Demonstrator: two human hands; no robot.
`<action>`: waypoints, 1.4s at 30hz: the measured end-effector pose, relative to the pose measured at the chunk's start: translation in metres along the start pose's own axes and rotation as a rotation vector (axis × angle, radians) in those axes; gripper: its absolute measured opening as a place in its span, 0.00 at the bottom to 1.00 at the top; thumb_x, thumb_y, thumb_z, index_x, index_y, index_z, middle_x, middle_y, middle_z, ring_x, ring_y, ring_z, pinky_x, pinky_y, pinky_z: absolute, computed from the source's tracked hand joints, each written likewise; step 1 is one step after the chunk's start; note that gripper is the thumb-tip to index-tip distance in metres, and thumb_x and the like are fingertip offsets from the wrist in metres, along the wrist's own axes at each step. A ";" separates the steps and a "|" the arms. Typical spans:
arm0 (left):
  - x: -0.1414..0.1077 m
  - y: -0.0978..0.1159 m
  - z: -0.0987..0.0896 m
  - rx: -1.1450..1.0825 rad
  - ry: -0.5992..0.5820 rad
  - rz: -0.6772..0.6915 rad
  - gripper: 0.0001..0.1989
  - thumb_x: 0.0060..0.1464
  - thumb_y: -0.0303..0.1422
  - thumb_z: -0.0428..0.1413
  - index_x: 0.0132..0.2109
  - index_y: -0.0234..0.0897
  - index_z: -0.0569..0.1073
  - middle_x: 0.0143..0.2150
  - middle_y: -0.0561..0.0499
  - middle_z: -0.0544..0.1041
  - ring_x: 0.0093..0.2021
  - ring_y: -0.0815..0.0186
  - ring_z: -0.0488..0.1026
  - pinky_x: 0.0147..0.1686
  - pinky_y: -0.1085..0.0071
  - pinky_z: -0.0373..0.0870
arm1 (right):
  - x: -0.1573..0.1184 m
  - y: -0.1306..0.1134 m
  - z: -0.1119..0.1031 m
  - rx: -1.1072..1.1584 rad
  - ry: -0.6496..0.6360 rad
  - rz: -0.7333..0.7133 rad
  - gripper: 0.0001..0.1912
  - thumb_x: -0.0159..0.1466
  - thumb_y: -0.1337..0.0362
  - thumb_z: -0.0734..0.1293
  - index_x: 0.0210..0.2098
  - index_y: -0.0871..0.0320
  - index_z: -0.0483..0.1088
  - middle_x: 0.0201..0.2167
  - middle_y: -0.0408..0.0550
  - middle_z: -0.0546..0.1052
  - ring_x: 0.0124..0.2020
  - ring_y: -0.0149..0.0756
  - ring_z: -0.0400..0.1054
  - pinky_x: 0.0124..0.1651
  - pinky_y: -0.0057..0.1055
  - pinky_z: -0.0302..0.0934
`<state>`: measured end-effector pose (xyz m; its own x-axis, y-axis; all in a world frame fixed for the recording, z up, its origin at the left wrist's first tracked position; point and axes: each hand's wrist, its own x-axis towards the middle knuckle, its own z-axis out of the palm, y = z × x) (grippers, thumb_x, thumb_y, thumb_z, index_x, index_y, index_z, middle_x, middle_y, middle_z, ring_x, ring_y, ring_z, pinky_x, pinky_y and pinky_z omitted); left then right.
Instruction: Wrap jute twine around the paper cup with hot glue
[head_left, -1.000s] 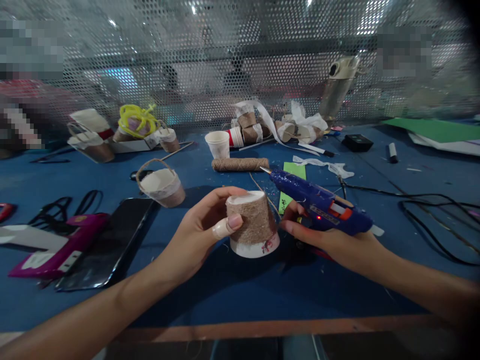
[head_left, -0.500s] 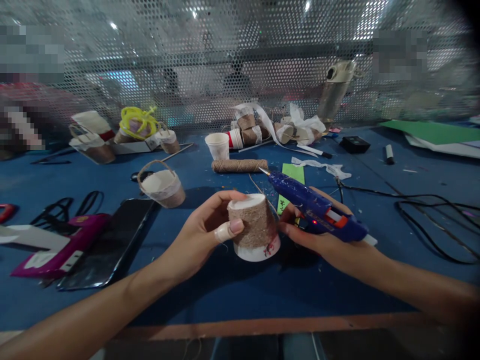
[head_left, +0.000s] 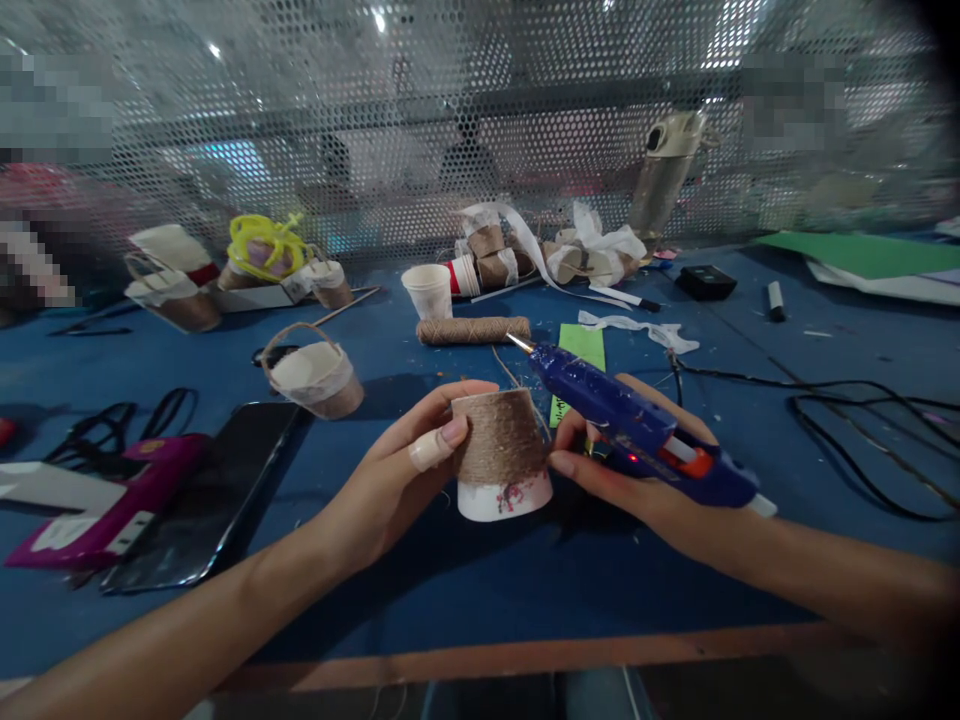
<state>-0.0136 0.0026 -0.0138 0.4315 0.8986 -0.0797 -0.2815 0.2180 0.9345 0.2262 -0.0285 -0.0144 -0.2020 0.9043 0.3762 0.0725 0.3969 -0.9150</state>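
My left hand (head_left: 409,450) grips a paper cup (head_left: 504,455) turned upside down, thumb on its near left side. Brown twine is wound round most of the cup, and a white band with a pink print shows near the rim. A blue glue gun (head_left: 630,420) lies in my right hand (head_left: 600,470), its metal tip pointing up and left and a red light lit. The thumb and forefinger of that hand pinch by the cup's right side, where a strand of twine runs. Behind the cup rests a twine roll (head_left: 472,330) with a loose strand leading towards it.
A twine-wrapped basket cup (head_left: 319,380), a phone (head_left: 202,490) and a purple box (head_left: 127,490) are at left. White cups (head_left: 429,292) and lace scraps stand behind. A black cable (head_left: 810,400) curls at right, near a green paper strip (head_left: 581,345).
The cup has tipped more upright, so its flat base no longer shows, and its printed band has turned. The glue gun's tip has shifted slightly left along with the view.
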 end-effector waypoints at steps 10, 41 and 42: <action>0.003 -0.004 -0.005 0.075 -0.026 -0.015 0.19 0.56 0.40 0.68 0.55 0.43 0.80 0.53 0.46 0.83 0.52 0.55 0.79 0.51 0.64 0.75 | -0.006 0.004 -0.003 -0.112 -0.037 -0.039 0.12 0.64 0.68 0.77 0.41 0.48 0.72 0.37 0.36 0.81 0.35 0.29 0.76 0.40 0.26 0.73; 0.004 0.009 -0.005 -0.081 0.143 -0.147 0.18 0.62 0.44 0.61 0.52 0.37 0.81 0.51 0.41 0.84 0.51 0.50 0.81 0.51 0.59 0.75 | 0.005 -0.006 -0.019 -0.331 0.059 -0.125 0.07 0.66 0.62 0.75 0.38 0.46 0.73 0.37 0.42 0.77 0.37 0.41 0.75 0.42 0.40 0.70; 0.004 0.008 -0.006 -0.074 0.124 -0.137 0.19 0.63 0.45 0.60 0.52 0.36 0.81 0.50 0.40 0.84 0.51 0.49 0.81 0.52 0.58 0.75 | 0.004 -0.006 -0.021 -0.320 0.027 -0.119 0.07 0.66 0.61 0.74 0.36 0.46 0.72 0.33 0.41 0.76 0.33 0.40 0.74 0.37 0.39 0.69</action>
<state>-0.0192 0.0103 -0.0084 0.3628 0.8974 -0.2511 -0.2910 0.3651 0.8843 0.2458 -0.0243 -0.0043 -0.2018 0.8509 0.4850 0.3537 0.5251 -0.7741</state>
